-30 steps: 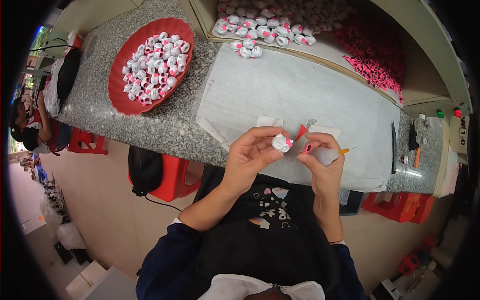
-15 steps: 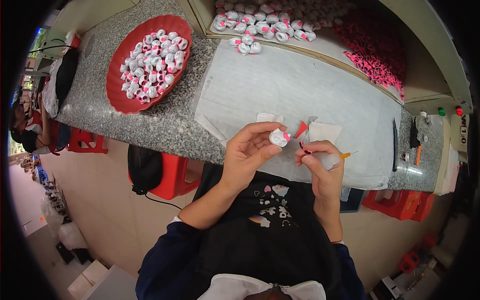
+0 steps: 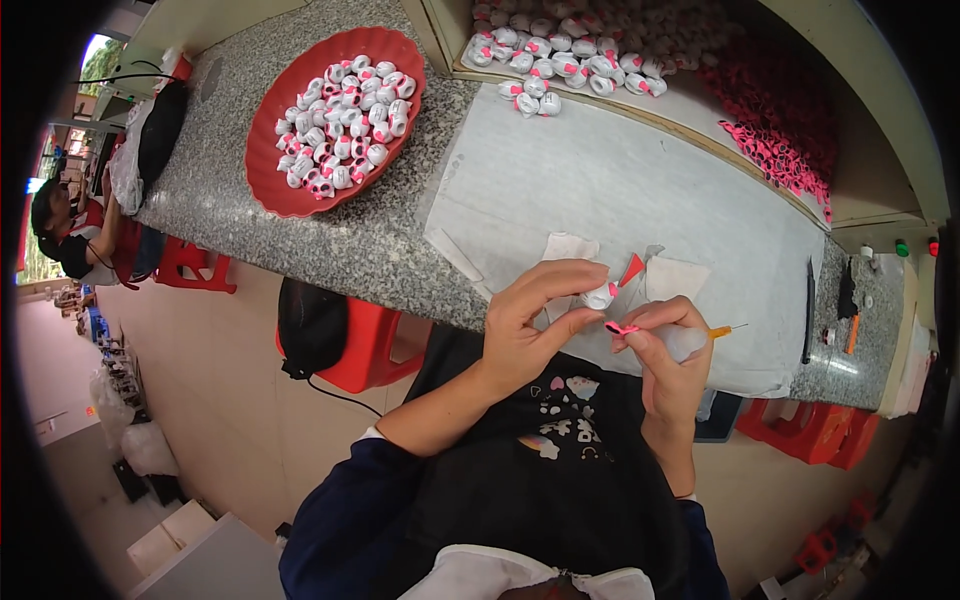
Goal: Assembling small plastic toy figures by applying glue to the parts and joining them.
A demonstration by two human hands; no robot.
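My left hand (image 3: 530,325) pinches a small white toy head (image 3: 600,295) with a pink bow between thumb and fingertips. Close beside it, my right hand (image 3: 672,355) grips tiny pink-framed sunglasses (image 3: 621,328) with dark lenses. Tucked in that same hand is a translucent squeeze bottle (image 3: 686,344), whose orange needle tip (image 3: 720,332) points away to the right. The sunglasses are just below the toy head; whether they touch is hard to tell. Beneath both hands lies a white paper sheet (image 3: 560,170) on the bench.
A red scalloped bowl (image 3: 262,150) of similar toy heads stands at the left on the granite bench (image 3: 300,240). On the shelf (image 3: 690,105) are more toy heads and a pile of pink sunglasses (image 3: 775,155). Cloth pieces (image 3: 675,278) and a red scrap (image 3: 632,268) lie beyond my hands.
My left hand has turned the toy head and brought it nearer the sunglasses. In my right fingers the sunglasses now lie more level. The whole view has shifted slightly.
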